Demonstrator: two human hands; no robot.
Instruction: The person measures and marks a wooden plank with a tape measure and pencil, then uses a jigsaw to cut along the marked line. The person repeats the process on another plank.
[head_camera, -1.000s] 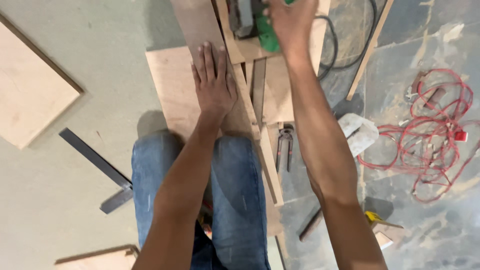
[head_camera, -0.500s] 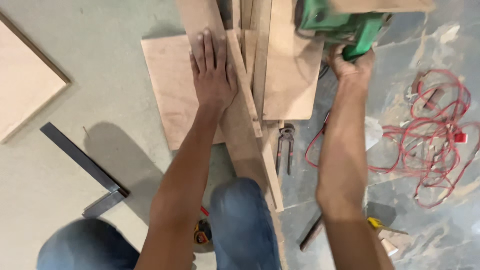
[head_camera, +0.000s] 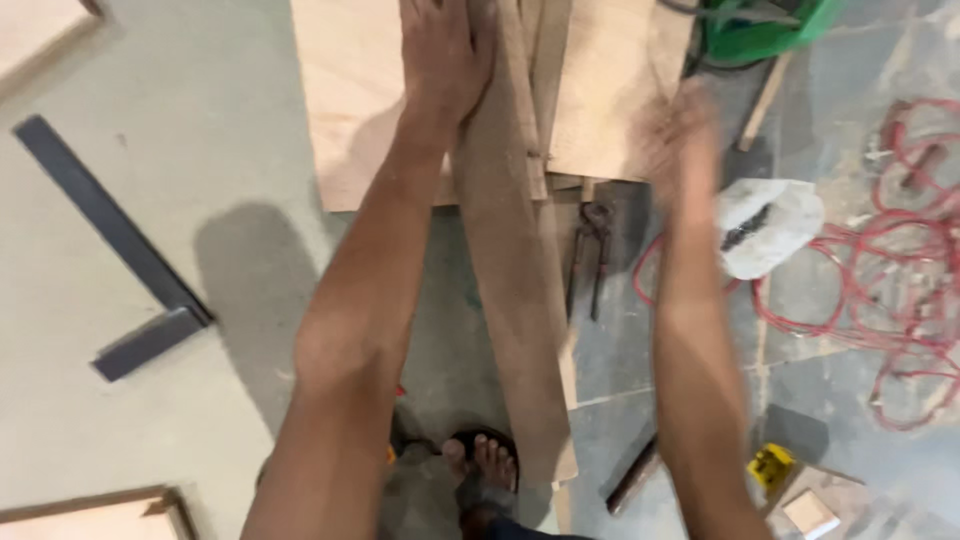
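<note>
My left hand (head_camera: 445, 55) lies flat, palm down, on a long narrow wooden plank (head_camera: 515, 330) that runs from the top of the view down toward my foot. Under it sits a square plywood sheet (head_camera: 345, 100). My right hand (head_camera: 680, 135) is blurred with motion, hovering over the floor beside a second plywood piece (head_camera: 610, 90), and holds nothing. A green power saw (head_camera: 765, 28) rests at the top right, apart from that hand.
Pliers (head_camera: 592, 250) lie on the floor right of the plank. A metal try square (head_camera: 120, 255) lies at left. Tangled red cable (head_camera: 880, 290), a white crumpled bag (head_camera: 770, 225) and a yellow tape measure (head_camera: 770, 465) are at right. My sandalled foot (head_camera: 482, 468) is below.
My right hand has let go of the green saw and pulled back toward me. The view has shifted down, so boards and saw sit higher. My left hand stays pressed on the plank.
</note>
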